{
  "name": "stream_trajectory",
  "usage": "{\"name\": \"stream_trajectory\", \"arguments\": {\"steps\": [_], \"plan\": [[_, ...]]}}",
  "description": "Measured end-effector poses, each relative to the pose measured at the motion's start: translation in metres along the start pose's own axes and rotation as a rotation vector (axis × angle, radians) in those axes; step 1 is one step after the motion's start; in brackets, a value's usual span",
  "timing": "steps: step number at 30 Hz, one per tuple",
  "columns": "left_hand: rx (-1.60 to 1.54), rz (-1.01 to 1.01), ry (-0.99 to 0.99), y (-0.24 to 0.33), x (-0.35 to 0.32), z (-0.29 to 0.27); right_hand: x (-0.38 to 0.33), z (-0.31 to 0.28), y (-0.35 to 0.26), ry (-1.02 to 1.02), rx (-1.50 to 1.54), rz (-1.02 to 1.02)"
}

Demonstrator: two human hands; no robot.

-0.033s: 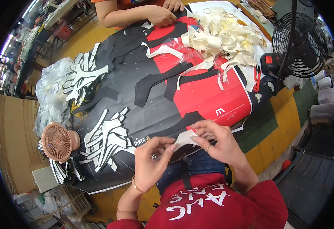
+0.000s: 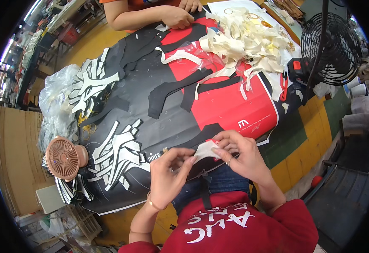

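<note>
Between my two hands, over the table's near edge, is a small off-white cut piece [image 2: 206, 151], perhaps fabric or backing. My left hand [image 2: 171, 170] pinches its left end between thumb and fingers. At its right end, my right hand [image 2: 242, 155] grips it the same way. Just beyond my hands lies a black curved cut strip [image 2: 205, 135] on the black and red sheet. To the left of my left hand rests a pile of white cut pieces with dark edges [image 2: 119, 154].
A pink fan [image 2: 63, 157] stands at the left edge and a black fan [image 2: 329, 48] at the far right. Cream scraps [image 2: 248, 40] heap at the back. Another bundle of white pieces [image 2: 93, 80] lies beside a plastic bag [image 2: 58, 95]. Across the table, another person's hand [image 2: 178, 17] rests near black pieces.
My left hand has shifted slightly up and to the right. The off-white piece is tilted a little differently between my fingers.
</note>
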State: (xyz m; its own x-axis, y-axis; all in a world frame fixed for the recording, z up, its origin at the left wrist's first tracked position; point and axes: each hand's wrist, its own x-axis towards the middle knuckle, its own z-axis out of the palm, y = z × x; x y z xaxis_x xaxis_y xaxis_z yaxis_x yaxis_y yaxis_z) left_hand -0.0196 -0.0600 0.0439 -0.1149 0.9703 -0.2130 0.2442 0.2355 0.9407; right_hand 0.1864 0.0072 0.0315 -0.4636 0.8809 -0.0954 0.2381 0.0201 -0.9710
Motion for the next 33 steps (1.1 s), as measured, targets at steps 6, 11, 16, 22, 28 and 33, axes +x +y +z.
{"name": "stream_trajectory", "arguments": {"steps": [6,11,16,22,28,33], "plan": [[0.159,0.160,0.067,-0.015,0.044,0.028,0.013,0.002,0.024,0.229,-0.149,0.044],[0.215,0.073,0.032,-0.020,0.055,0.030,0.021,-0.001,0.027,0.243,-0.159,0.141],[0.194,-0.005,0.048,-0.023,0.058,0.029,0.026,-0.005,0.024,0.182,-0.165,0.239],[0.201,-0.022,0.024,-0.023,0.061,0.027,0.031,-0.004,0.022,0.175,-0.176,0.296],[0.185,-0.019,0.013,-0.023,0.060,0.028,0.031,-0.003,0.021,0.189,-0.186,0.291],[0.193,0.023,0.018,-0.023,0.059,0.029,0.032,-0.003,0.022,0.188,-0.192,0.288]]}}
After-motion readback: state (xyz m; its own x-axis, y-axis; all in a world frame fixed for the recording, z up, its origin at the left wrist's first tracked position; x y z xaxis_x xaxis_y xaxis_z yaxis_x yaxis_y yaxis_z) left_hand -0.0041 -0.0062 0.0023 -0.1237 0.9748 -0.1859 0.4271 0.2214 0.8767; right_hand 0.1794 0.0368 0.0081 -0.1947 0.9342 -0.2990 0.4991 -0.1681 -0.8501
